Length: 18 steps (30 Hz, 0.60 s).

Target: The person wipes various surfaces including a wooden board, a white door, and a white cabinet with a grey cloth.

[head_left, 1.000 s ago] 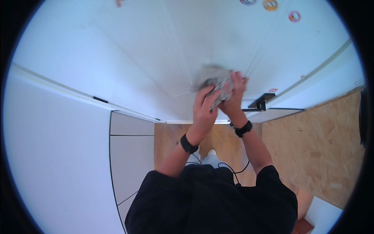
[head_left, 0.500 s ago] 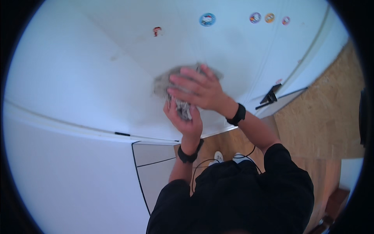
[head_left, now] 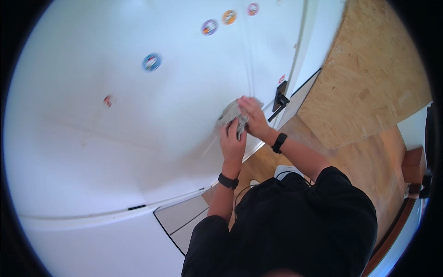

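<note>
A crumpled grey cloth [head_left: 229, 113] lies pressed on the white door [head_left: 180, 124], left of the black door handle [head_left: 280, 100]. My right hand [head_left: 254, 119] holds its upper right part against the surface, fingers pointing up and to the left. Just below, my left hand [head_left: 233, 147] grips the bunched lower part of the cloth, its fingertips on the folds. The two hands almost touch, and part of the cloth is hidden beneath them. Each wrist wears a black band.
Round stickers, among them a blue one [head_left: 152, 62] and an orange one [head_left: 229, 17], dot the door. A black hinge [head_left: 136, 207] sits on its left edge. To the right are a wood-chip panel [head_left: 369, 78] and a brown box [head_left: 413, 165]. Dark cables hang near my feet.
Both hands have slid the cloth rightward across the door, nearer the handle. The view has turned, so the stickers now appear farther left.
</note>
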Tool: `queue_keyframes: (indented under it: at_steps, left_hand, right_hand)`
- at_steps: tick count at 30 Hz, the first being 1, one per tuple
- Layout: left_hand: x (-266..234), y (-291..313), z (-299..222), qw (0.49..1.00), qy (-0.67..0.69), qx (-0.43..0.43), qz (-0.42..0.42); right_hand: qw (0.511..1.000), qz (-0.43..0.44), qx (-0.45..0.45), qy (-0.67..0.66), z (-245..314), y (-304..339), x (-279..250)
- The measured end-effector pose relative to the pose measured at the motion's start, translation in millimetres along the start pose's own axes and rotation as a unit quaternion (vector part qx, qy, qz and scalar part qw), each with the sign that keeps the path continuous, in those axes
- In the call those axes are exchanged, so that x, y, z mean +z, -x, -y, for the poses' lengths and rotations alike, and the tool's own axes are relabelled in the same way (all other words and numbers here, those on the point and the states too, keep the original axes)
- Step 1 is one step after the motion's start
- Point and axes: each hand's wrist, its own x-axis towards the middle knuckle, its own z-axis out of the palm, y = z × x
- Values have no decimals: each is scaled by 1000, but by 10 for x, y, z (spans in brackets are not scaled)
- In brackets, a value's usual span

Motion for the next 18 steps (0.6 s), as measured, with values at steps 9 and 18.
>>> queue_keyframes:
  at_steps: [9, 18]
  left_hand:
    - [685, 88, -154, 998, 13, 9, -57]
    - [2565, -515, -1607, 975, 194, 106, -6]
  right_hand:
    - [990, 63, 83, -97, -224, 58, -619]
    - [990, -9, 131, 52, -1558, 173, -2696]
